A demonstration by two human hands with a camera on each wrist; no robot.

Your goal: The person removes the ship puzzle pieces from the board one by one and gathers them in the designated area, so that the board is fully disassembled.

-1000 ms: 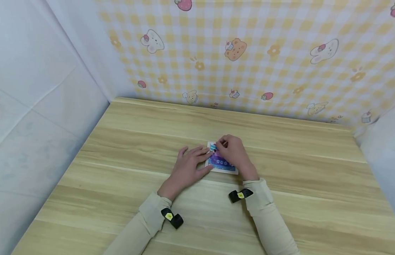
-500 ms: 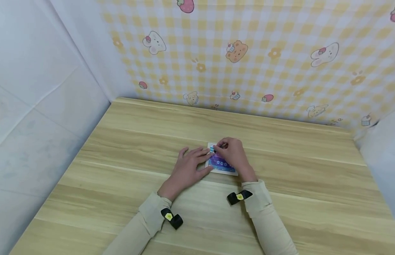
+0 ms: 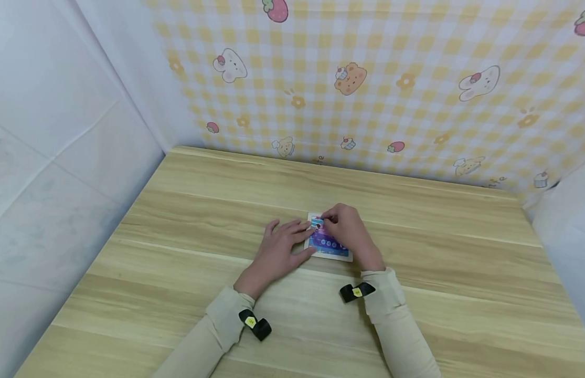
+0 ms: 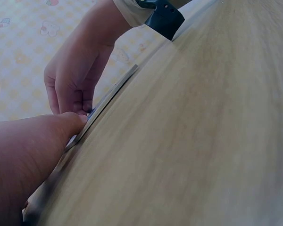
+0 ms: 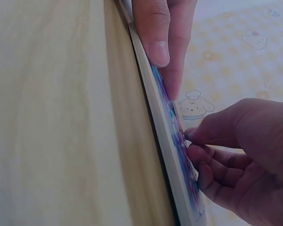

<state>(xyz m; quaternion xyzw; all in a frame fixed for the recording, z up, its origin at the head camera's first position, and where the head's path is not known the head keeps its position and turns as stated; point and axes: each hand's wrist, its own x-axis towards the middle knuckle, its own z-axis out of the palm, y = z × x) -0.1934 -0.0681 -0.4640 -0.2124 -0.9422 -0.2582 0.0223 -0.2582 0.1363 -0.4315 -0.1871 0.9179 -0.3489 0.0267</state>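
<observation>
A small flat picture puzzle (image 3: 331, 253), with a pale rim and a blue-purple printed face, lies on the wooden table. My left hand (image 3: 281, 245) rests at its left side with fingers extended over the edge. In the right wrist view, the left thumb (image 5: 155, 44) presses down on the rim. From the right, my right hand (image 3: 350, 229) bends over the upper part of the puzzle. Its thumb and forefinger (image 5: 198, 141) pinch at the printed face, around what looks like a small, mostly hidden puzzle piece. The right hand covers the puzzle's upper right area.
The wooden table (image 3: 216, 205) stretches out around both hands. A yellow checked cloth (image 3: 368, 115) hangs behind its far edge, and a white sheet (image 3: 61, 173) covers the left side. Each wrist bears a black camera strap (image 3: 255, 324).
My right fingertips have shifted slightly right and nearer over the upper part of the puzzle, uncovering a little more of the picture. The left hand stays in place.
</observation>
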